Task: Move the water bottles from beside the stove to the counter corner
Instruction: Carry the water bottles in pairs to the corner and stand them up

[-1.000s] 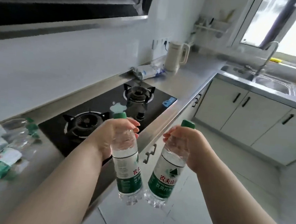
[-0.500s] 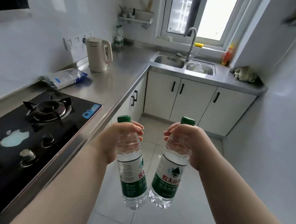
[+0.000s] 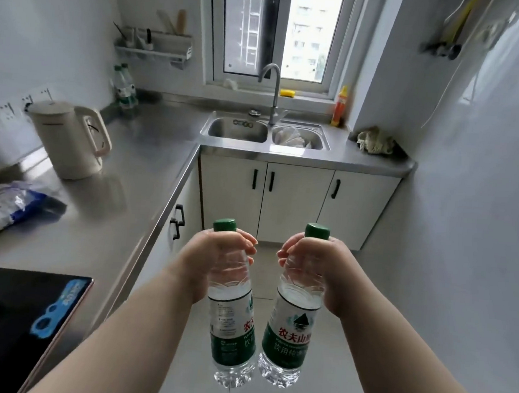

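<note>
Head view: hands (image 3: pixel 217 254) hold bottles (image 3: pixel 233 326) beside counter edge (image 3: pixel 158 223).

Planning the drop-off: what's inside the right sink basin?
The right sink basin holds something white, perhaps dishes or plastic; blur hides which, and its floor is covered.

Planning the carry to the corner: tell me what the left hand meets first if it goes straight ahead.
Probably nothing soon: the left hand, gripping a clear green-capped water bottle, hangs over open floor. Further on stand the white cabinet doors below the steel double sink; depth is unclear.
</note>
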